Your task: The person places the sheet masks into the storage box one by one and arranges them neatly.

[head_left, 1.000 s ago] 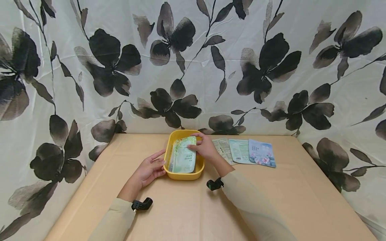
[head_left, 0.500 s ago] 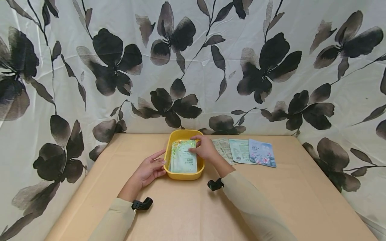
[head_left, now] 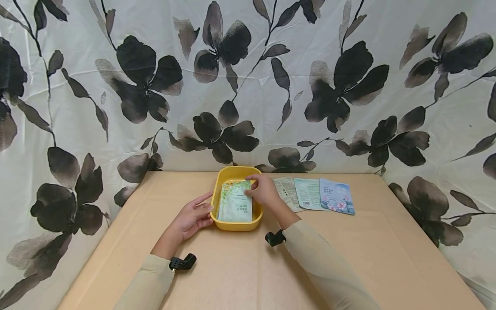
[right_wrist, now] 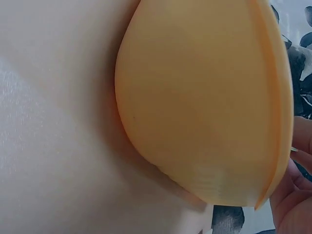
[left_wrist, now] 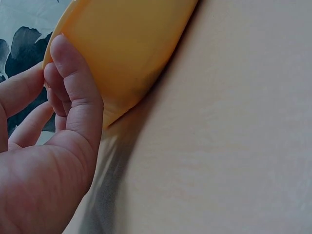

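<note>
A yellow plastic basin (head_left: 253, 226) stands on the table, with a pale green face mask sachet (head_left: 235, 204) lying face up in it. The sachet carries green leaves, small flowers and dark print. My left hand (head_left: 193, 217) holds the basin's left side: in the left wrist view the thumb (left_wrist: 75, 80) lies along the outer wall and a finger meets the rim. Reaching over the right rim, my right hand (head_left: 263, 189) pinches the sachet's upper right edge between thumb and fingers. From the right wrist camera, the basin's wall (right_wrist: 195, 97) hides most of that hand.
Right of the basin, three more sachets lie in an overlapping row: one with dense print (head_left: 286, 191), a light green one (head_left: 308, 196) and a blue one with pink flowers (head_left: 336, 196). A floral curtain (head_left: 248, 86) rises behind the tan table (head_left: 248, 267).
The sachet has settled from a tilted pose to lying flatter and straighter in the basin, and the right thumb has slid right toward its edge. The left hand has stayed put.
</note>
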Demonstrator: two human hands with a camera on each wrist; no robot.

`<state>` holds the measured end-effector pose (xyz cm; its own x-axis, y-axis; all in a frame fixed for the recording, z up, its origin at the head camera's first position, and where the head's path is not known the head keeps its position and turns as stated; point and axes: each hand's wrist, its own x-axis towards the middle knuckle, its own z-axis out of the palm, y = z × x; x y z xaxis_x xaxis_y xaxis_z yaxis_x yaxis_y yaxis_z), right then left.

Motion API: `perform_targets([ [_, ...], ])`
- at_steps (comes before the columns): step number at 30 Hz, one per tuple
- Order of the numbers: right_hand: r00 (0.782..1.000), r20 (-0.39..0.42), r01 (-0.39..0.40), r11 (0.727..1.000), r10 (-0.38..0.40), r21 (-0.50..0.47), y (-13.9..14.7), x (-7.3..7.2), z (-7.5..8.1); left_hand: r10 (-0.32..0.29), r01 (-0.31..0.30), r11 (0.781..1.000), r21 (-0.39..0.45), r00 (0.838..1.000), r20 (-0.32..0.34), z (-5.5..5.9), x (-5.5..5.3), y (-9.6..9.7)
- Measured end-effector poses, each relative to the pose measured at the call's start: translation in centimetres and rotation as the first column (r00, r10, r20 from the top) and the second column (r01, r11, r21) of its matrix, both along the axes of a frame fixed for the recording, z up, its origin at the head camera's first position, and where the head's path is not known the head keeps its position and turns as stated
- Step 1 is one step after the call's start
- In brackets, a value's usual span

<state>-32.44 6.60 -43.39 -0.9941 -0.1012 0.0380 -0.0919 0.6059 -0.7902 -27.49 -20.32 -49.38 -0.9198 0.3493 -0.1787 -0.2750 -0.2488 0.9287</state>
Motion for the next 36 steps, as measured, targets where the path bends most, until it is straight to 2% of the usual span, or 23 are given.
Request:
perform_targets([
  [7, 0.999, 0.029, 0.039, 0.999, -0.04, 0.027, 0.0, 0.2, 0.4, 0.016, -0.016, 1.0, -0.011, 1.0, 0.007, 0.1, 0.1, 0.0],
  [16, 0.999, 0.04, 0.002, 1.0, -0.004, 0.031, 0.6, 0.4, 1.0, -0.001, 0.001, 1.0, -0.008, 1.0, -0.006, 0.0, -0.1, 0.0],
  [22, 0.999, 0.034, -0.007, 0.999, 0.005, 0.049, 1.2, 0.8, 1.2, 0.009, -0.009, 1.0, -0.01, 1.0, 0.015, 0.1, -0.1, 0.1],
  [27, 1.0, 0.012, 0.002, 0.999, -0.001, -0.043, 2.5, 1.5, 1.0, 0.021, -0.02, 1.0, -0.009, 0.999, 0.03, 0.2, -0.1, 0.1],
  [31, 1.0, -0.007, 0.008, 0.988, -0.009, -0.155, 3.9, 2.2, 0.7, 0.021, -0.02, 1.0, -0.017, 0.999, 0.032, 0.2, -0.1, 0.1],
  [36, 1.0, -0.016, 0.015, 0.973, -0.019, -0.23, 5.7, 3.1, 0.5, 0.017, -0.016, 1.0, -0.026, 0.999, 0.029, 0.1, -0.2, 0.0],
])
